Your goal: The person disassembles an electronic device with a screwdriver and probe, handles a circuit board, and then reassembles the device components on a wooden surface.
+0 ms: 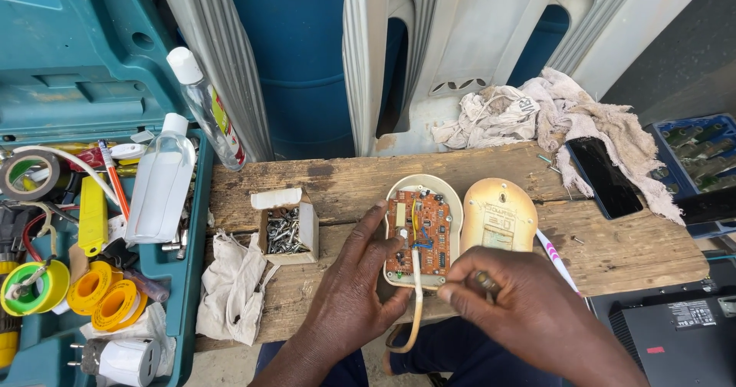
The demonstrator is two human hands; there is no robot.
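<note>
— What have your hands got hold of?

— My left hand [354, 287] lies flat on the wooden plank [613, 249], fingers spread loose, not gripping; the index finger runs along the left edge of the opened mouse base [452, 195] and the thumb tip presses against its near end, beside the cream cable [416, 310] that droops off the plank's front edge. My right hand [529, 310] is closed around a small metal tool [484, 282]; only its dull tip shows between thumb and fingers, so I cannot tell what kind it is. It sits just right of the base's near end

— And the mouse itself?

— In two parts, near the middle of the plank. The base lies open side up with the orange circuit board [428, 230] seated in it. The yellowed top shell [500, 214] lies just to its right, inside facing up, the two nearly touching

— What else is about?

— A small open cardboard box of screws [286, 230] to the left of my left hand, a crumpled cloth [234, 287] below it. A pink and white toothbrush [553, 257] pokes out by my right hand. Further right a dark phone [603, 176] lies on a grey rag [567, 115]. At far left, the open teal toolbox [195, 203] holds a clear bottle [159, 184], rolls of yellow tape [103, 295] and a spool of solder [31, 287]
</note>
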